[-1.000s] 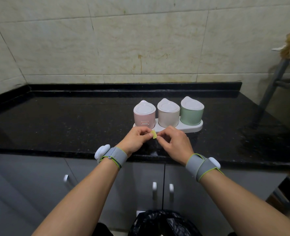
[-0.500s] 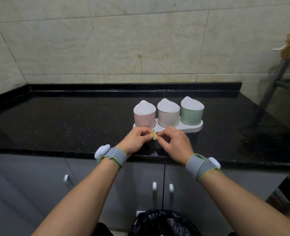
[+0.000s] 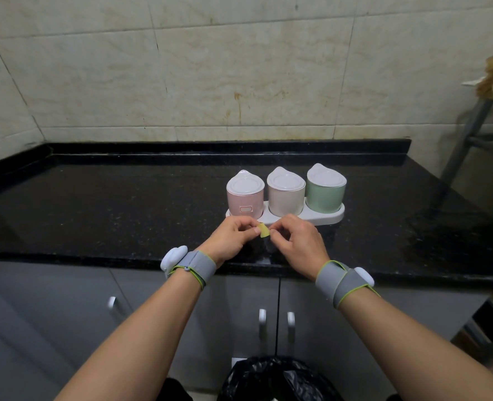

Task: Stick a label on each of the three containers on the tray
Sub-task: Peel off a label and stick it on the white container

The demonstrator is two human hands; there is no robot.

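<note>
We note both hands low over the black table (image 3: 124, 212), just in front of the white tray (image 3: 329, 217). Left hand (image 3: 233, 237) and right hand (image 3: 297, 241) each pinch the small yellow-green label (image 3: 263, 230), every grip closed on it. On the tray, lids on: pink container (image 3: 245, 198), beige container (image 3: 285, 198), green container (image 3: 324, 195). The pink one carries a red-edged sticker (image 3: 246, 209).

Bare forearms; the left wrist strap (image 3: 195, 267) and right wrist strap (image 3: 339, 282) are grey, lime-edged, each bearing a white pod (image 3: 173, 257).
</note>
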